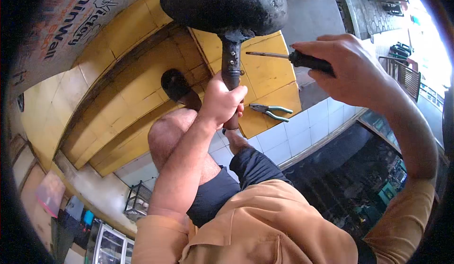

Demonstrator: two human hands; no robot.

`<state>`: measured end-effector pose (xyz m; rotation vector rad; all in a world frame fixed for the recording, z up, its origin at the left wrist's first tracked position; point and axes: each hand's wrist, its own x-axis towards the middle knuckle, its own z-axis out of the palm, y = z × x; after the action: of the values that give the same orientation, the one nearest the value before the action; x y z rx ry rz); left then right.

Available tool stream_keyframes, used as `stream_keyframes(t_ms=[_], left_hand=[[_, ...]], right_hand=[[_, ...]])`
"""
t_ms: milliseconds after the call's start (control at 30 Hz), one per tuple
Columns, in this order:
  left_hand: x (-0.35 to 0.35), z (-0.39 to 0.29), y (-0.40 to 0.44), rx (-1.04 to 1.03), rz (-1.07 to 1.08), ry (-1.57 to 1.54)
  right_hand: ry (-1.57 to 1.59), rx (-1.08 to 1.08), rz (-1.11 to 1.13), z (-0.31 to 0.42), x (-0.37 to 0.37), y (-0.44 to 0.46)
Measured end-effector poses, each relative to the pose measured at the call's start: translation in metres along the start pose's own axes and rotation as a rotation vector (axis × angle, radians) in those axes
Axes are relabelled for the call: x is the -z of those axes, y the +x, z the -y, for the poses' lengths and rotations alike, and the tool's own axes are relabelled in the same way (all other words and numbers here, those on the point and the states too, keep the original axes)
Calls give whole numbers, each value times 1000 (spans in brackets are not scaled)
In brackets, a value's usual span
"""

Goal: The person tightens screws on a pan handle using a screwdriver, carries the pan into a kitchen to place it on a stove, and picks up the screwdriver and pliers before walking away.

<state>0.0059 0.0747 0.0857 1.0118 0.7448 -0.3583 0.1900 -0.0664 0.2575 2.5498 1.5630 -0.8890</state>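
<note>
My left hand [220,101] is wrapped round the dark handle [231,56] of a large blackened round pan [224,4], its bowl at the top of the view. Two small screws or rivets show on the handle's collar. On the right, my right hand [347,68] grips a screwdriver [312,61] by its black handle. The screwdriver's metal shaft points left toward the collar, with a gap between its tip and the handle. Pliers [272,111] with green-and-black grips lie on the yellow tiled surface [269,70], just right of my left hand.
Yellow tiled steps [118,98] curve down the left side. A cardboard box [75,23] with printed lettering stands at the upper left. Near the lower left is a small black rack [138,200]. A dark glossy surface [331,169] lies at the right.
</note>
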Motion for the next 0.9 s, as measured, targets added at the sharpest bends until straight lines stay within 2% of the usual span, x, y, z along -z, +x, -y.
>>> stream_keyframes(t_ms=[33, 133, 167, 367, 900], left_hand=[[0, 1, 0, -15, 5, -16], [-2, 0, 0, -14, 17, -15], [-2, 0, 0, -12, 17, -8], [-2, 5, 2, 15, 13, -14], [-3, 4, 1, 2, 21, -38]], right_hand=[[42, -2, -88, 0, -2, -3], [114, -1, -97, 7, -9, -11], [102, 38, -167, 5, -18, -11], [101, 153, -242, 4, -24, -4], [115, 185, -215, 3, -28, -2]])
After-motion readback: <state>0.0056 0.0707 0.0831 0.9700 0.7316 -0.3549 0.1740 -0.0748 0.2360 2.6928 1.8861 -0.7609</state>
